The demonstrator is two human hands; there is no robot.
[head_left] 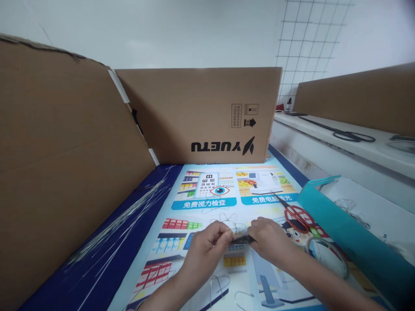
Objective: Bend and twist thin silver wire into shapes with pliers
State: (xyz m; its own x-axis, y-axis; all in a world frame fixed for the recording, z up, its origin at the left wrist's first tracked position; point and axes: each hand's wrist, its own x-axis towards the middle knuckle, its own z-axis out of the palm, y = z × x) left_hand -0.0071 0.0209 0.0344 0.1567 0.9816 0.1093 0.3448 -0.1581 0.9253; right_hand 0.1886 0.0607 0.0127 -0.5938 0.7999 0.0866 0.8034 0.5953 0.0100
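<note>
Above the printed tabletop, my right hand (270,239) is closed around the handles of dark pliers (241,240). The jaws point left and reach the fingertips of my left hand (209,242), whose thumb and forefinger are pinched together. Thin bent wire (234,225) loops out just beyond the pinch and the pliers; its end is hidden by the fingers. Nearer to me, other bent wire pieces (219,286) lie on the printed sheet (240,280).
Red-handled scissors (296,218) and a round clear ring-shaped object (329,257) lie right of my hands. A teal box (343,229) holds coiled wire. Long straight wires (119,220) lie at the left. Cardboard panels (194,112) stand behind and left.
</note>
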